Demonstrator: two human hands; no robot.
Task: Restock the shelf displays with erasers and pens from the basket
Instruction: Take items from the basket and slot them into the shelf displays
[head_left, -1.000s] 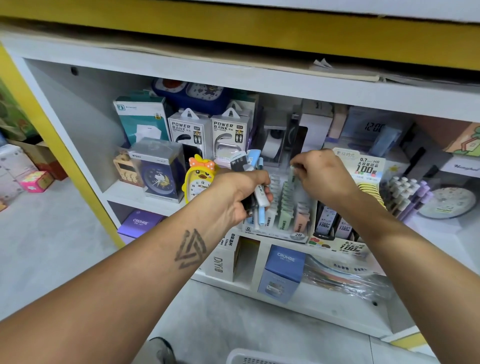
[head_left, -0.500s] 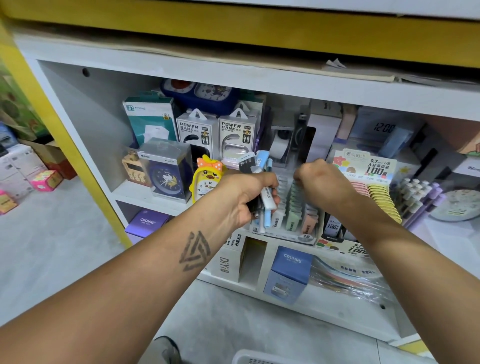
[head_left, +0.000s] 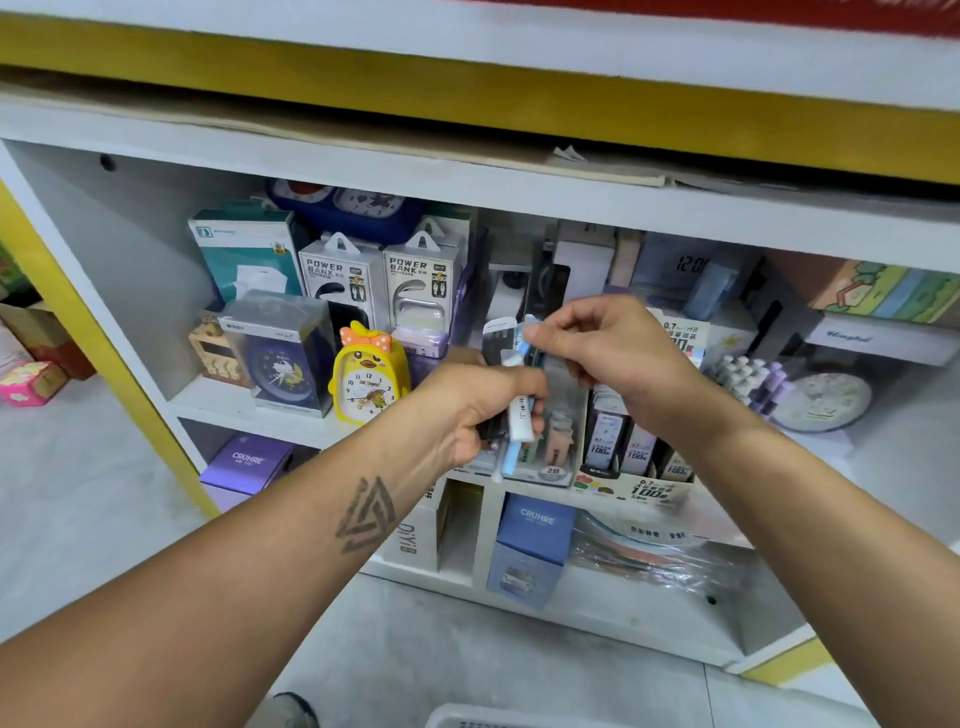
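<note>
The right hand (head_left: 618, 358) has come back from the display and now pinches the top of a light blue pen (head_left: 521, 364) with its fingertips. The left hand (head_left: 480, 410) is closed tight around a small bunch of pens (head_left: 511, 410), some white, some blue, some dark. The bunch sticks up and down out of the fist.

Just behind the hands sits the clear plastic display stand with small pastel erasers (head_left: 558, 441), on the white shelf (head_left: 260, 415). Next to it is a cardboard box of pencil lead tubes (head_left: 634, 457). A yellow duck clock (head_left: 369, 379) stands to the left. A bit of the white basket (head_left: 498, 717) shows at the bottom.

If the right hand pulls the pen out too fast, the other pens could slip loose and fall to the floor. The arm could also bump the stand and knock the erasers over.
</note>
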